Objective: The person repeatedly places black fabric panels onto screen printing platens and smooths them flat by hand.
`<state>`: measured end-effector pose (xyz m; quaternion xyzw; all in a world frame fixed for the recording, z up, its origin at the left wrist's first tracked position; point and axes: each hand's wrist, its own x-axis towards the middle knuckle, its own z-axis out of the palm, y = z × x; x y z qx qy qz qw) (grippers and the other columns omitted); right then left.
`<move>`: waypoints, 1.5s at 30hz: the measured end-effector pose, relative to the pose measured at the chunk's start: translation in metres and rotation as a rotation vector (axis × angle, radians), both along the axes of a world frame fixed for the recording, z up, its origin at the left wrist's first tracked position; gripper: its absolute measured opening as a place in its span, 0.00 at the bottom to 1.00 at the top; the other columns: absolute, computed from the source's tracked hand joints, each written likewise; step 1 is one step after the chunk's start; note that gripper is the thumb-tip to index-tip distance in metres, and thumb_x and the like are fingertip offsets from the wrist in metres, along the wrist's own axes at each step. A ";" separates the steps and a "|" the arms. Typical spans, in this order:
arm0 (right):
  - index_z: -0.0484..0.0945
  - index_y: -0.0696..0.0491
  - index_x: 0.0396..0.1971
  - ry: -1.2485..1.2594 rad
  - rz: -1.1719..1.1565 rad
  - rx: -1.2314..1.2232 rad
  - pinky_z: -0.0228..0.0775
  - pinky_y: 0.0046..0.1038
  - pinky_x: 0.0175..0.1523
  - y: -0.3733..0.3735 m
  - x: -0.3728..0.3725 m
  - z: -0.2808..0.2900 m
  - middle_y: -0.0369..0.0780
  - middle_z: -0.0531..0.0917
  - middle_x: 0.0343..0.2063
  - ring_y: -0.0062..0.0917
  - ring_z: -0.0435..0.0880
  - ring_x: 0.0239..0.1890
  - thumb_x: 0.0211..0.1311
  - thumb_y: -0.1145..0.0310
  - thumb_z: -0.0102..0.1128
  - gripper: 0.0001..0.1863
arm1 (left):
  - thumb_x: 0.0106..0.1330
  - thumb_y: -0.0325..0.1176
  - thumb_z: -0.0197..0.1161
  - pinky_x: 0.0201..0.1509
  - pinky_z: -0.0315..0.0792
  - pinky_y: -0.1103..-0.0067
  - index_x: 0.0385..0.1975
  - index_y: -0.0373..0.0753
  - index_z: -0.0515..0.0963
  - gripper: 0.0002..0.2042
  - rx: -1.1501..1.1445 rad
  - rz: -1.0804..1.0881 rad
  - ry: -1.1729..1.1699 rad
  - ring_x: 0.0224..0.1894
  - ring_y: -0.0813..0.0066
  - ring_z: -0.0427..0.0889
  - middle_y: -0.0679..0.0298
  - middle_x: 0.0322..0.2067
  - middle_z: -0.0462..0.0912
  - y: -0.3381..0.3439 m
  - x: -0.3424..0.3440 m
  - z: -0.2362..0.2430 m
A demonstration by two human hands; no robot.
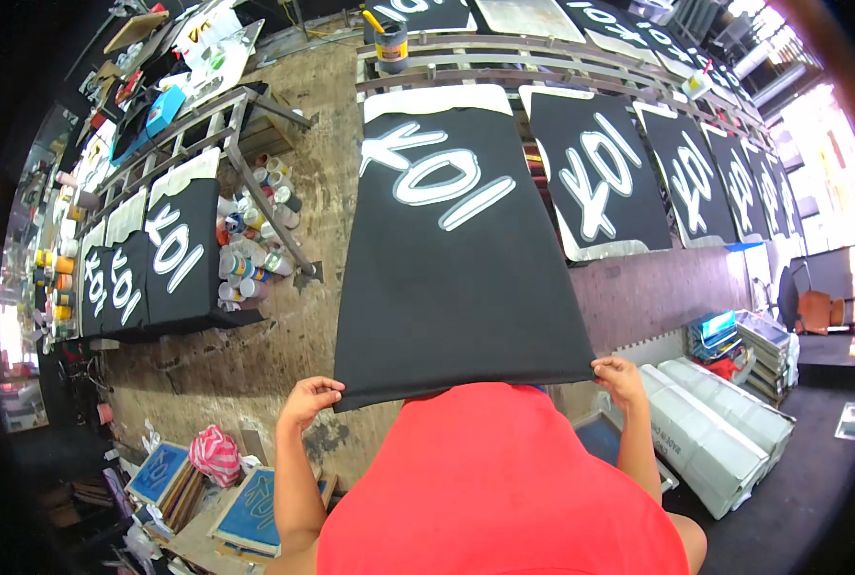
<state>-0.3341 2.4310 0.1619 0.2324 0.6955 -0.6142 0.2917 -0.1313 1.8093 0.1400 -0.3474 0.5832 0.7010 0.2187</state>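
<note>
Pinches a broad black cloth panel (456, 297) with white lettering (478, 203) by its near corners: one in the left hand (309, 401), one in the right hand (624, 380), thumb to fingers. Runs from a pale flat board (437, 98), visible only at the far end, to a red cloth top (499, 489); partly hidden there at mid-hem. Cut off along the upper edge: similar black panels (442, 21). Hard to count by a grey metal rack (267, 207): plastic tubs (252, 251).

Pale board (437, 99) mostly hidden under black cloth (461, 307); beyond black cloth, printed cloth (427, 19) cut off; far right of black cloth, bright opening (830, 158) glare-blurred.
</note>
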 end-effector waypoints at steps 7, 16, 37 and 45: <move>0.84 0.61 0.40 -0.092 0.094 0.066 0.78 0.23 0.43 0.014 0.024 -0.011 0.39 0.85 0.35 0.21 0.83 0.36 0.59 0.75 0.67 0.10 | 0.60 0.23 0.71 0.41 0.77 0.81 0.44 0.34 0.83 0.12 0.081 -0.107 -0.140 0.36 0.78 0.84 0.64 0.33 0.86 0.005 0.023 -0.025; 0.87 0.57 0.42 -0.104 0.597 0.516 0.78 0.30 0.47 -0.012 0.010 -0.055 0.45 0.89 0.34 0.29 0.88 0.38 0.58 0.62 0.65 0.17 | 0.62 0.32 0.69 0.44 0.78 0.77 0.47 0.35 0.83 0.15 -0.220 -0.399 -0.324 0.38 0.72 0.85 0.60 0.37 0.87 0.012 0.011 -0.065; 0.82 0.55 0.43 0.051 0.028 0.587 0.74 0.31 0.35 0.166 -0.147 -0.127 0.39 0.85 0.33 0.26 0.83 0.32 0.67 0.56 0.58 0.17 | 0.62 0.39 0.63 0.50 0.79 0.71 0.50 0.38 0.82 0.18 -0.431 -0.593 0.240 0.43 0.61 0.88 0.53 0.39 0.88 0.227 -0.226 -0.096; 0.82 0.55 0.44 0.058 0.296 0.425 0.73 0.32 0.33 0.188 -0.380 -0.183 0.40 0.84 0.27 0.28 0.82 0.29 0.64 0.58 0.56 0.18 | 0.57 0.39 0.58 0.51 0.77 0.60 0.44 0.40 0.84 0.17 -0.655 -0.676 0.038 0.48 0.50 0.84 0.51 0.42 0.86 0.349 -0.265 -0.088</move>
